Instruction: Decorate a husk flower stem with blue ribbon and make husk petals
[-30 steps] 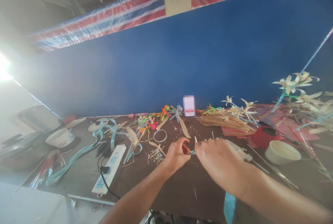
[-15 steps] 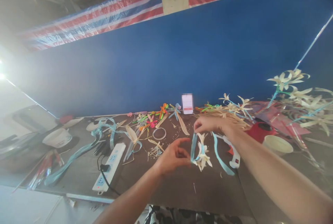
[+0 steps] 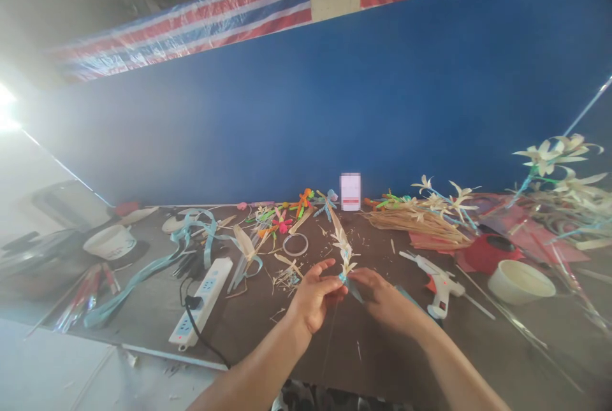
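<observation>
Over the dark table (image 3: 268, 328), my left hand (image 3: 313, 296) and my right hand (image 3: 382, 299) meet in the middle. Both pinch the base of a small cream straw flower sprig (image 3: 344, 255) that stands upright between them. A light blue ribbon (image 3: 356, 290) is wound at its base and runs under my right fingers. The fingers of both hands are closed on the sprig and ribbon.
A white glue gun (image 3: 437, 277) lies just right of my hands, beside a red lid (image 3: 488, 252) and a white bowl (image 3: 521, 280). A power strip (image 3: 201, 302) and loose blue ribbon (image 3: 157, 264) lie left. Straw bundles (image 3: 421, 220), coloured flowers (image 3: 282, 220) and a clear ring (image 3: 294, 245) lie behind.
My right hand came back from the far side and closed in beside my left. The loose ribbon loops are drawn tight, and the flower sprig now stands upright.
</observation>
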A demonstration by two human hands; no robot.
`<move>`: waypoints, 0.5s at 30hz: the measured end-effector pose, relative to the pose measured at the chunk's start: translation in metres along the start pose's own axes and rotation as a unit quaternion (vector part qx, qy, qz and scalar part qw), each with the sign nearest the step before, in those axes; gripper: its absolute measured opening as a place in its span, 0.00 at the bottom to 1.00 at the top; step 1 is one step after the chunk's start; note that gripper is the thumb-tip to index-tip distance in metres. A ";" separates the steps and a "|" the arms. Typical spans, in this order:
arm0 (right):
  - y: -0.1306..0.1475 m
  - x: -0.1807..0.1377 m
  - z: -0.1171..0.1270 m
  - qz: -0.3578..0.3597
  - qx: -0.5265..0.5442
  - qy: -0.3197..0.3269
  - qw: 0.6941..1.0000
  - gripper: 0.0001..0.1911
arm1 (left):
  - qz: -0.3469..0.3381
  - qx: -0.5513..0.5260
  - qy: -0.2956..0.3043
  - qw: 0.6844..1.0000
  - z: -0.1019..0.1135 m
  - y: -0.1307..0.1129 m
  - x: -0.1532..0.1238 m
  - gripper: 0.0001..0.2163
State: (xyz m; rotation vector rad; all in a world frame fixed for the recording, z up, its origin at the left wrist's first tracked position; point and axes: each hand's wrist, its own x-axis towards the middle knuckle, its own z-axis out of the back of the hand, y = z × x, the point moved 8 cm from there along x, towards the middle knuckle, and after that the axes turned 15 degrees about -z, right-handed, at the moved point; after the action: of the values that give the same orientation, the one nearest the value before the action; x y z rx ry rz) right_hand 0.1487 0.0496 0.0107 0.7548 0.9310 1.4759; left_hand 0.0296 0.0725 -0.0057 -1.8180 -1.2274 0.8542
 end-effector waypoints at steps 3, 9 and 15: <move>0.000 -0.007 0.001 -0.048 0.175 0.008 0.983 0.24 | 0.022 -0.017 -0.016 0.999 0.001 0.009 0.000 0.21; -0.007 -0.007 -0.008 -0.086 0.358 0.022 0.929 0.14 | 0.036 -0.030 -0.008 0.999 -0.011 0.014 -0.003 0.20; -0.014 -0.001 -0.010 -0.076 0.403 -0.011 0.912 0.08 | 0.044 -0.021 -0.010 0.999 -0.005 0.027 0.000 0.21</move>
State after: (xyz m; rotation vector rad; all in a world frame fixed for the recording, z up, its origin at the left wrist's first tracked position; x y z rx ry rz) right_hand 0.1465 0.0474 -0.0063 1.2472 1.5717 0.9089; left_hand 0.0455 0.0645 -0.0264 -1.9127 -1.1939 0.9034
